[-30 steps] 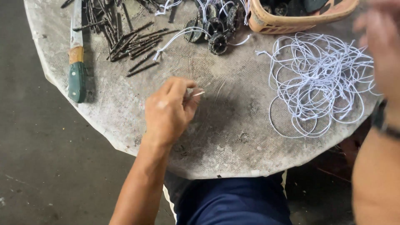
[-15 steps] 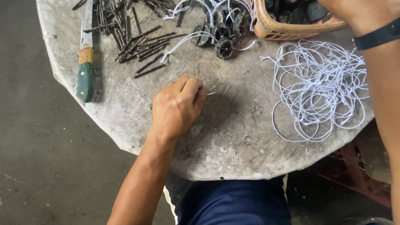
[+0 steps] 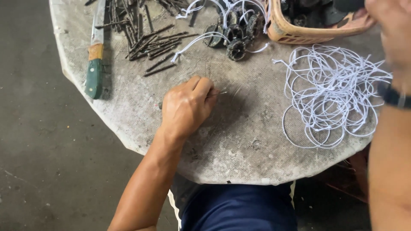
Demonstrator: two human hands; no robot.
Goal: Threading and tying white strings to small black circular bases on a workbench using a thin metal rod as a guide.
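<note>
- Pale thread or a thin sliver [image 3: 223, 91] pokes out just past the fingertips of the left hand [image 3: 186, 107], which is curled shut in a pinch on it, knuckles up, resting low over the round stone tabletop [image 3: 239, 145]; what exactly the pinch holds is too small to tell.
- Right hand [image 3: 391, 30] is raised at the far right near the woven orange basket [image 3: 317, 31], blurred at the frame edge — whether its fingers are apart or closed on something cannot be told. A dark band sits on that wrist.
- As a judgement, the step in hand is readying one fine piece in the pinch; the next move would call for a steady pinch and a second piece brought to it by the other hand.
- Beyond the pinch lie dark seed-like discs [image 3: 235, 48] strung with white cord, and to its far left a heap of dark sticks [image 3: 150, 42].
- Well left of the pinch, a green-handled knife [image 3: 94, 77] lies along the table edge.
- Right of the pinch — a loose tangle of white cord loops [image 3: 334, 94].
- Tabletop is rough, grey and stained; below it a dark concrete floor [image 3: 43, 162], and the person's blue shorts [image 3: 235, 209] under the near edge.
</note>
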